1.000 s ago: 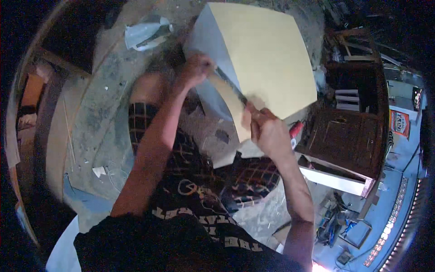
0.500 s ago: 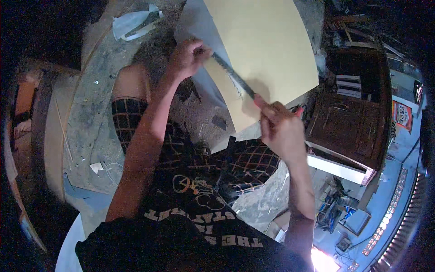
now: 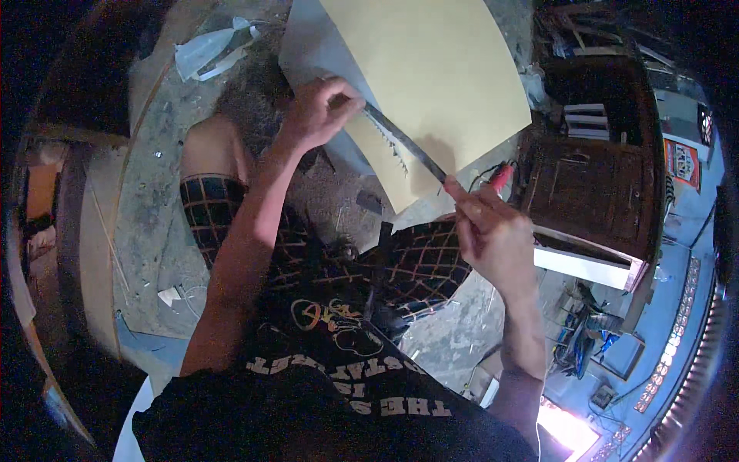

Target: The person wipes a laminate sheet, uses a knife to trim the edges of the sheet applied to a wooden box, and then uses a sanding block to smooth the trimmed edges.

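A long, narrow dark strip is stretched between my hands, slanting down to the right above a large cream sheet. Ragged, pale bits run along part of its lower edge. My left hand pinches its upper end, fingers curled round it. My right hand is closed at the lower end, where something reddish shows by the fingertips; I cannot tell whether it belongs to the strip. Beneath the cream sheet lies a greyish sheet. Just beyond my right hand, a red-ended object with dark cord rests on the floor.
A dark wooden cabinet stands on the right, with white slatted pieces in its opening. Crumpled clear plastic lies at the far left. Cables and tools clutter the lower right. My bent legs are close under my arms.
My right hand has shifted slightly right and down with its end of the strip. The left hand still grips the other end. The whole view has moved a little.
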A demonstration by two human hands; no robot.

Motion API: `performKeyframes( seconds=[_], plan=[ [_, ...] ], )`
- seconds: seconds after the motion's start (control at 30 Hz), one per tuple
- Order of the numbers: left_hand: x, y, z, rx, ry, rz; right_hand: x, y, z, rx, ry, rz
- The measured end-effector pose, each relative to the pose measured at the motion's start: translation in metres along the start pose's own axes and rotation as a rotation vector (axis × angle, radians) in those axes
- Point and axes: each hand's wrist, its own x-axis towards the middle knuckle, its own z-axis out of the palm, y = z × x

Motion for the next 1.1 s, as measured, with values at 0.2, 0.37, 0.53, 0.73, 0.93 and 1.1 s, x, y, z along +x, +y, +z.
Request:
performKeyframes(
  seconds=[0.2, 0.37, 0.53, 0.73, 0.93, 1.1],
  plan=[
    [-0.018, -0.051, 0.04, -0.096, -0.099, -0.155, -0.014, 0.023, 0.043, -0.065, 0.017, -0.001],
    [-0.011, -0.006, 0.022, -0.131, -0.097, -0.112, -0.029, 0.004, -0.005, -0.044, 0.017, 0.02],
    [-0.036, -0.052, 0.059, -0.09, -0.15, -0.049, -0.037, 0.033, 0.066, -0.122, -0.069, 0.037],
    [-0.014, 0.009, 0.025, -0.167, -0.06, -0.056, -0.053, 0.018, 0.014, -0.017, 0.039, 0.059],
    [-0.035, -0.029, 0.054, -0.134, -0.357, -0.103, -0.06, 0.025, 0.055, -0.008, -0.125, 0.095],
    [-0.003, -0.03, 0.006, -0.213, 0.101, -0.271, -0.045, 0.011, 0.01, 0.235, 0.08, 0.013]
  ],
)
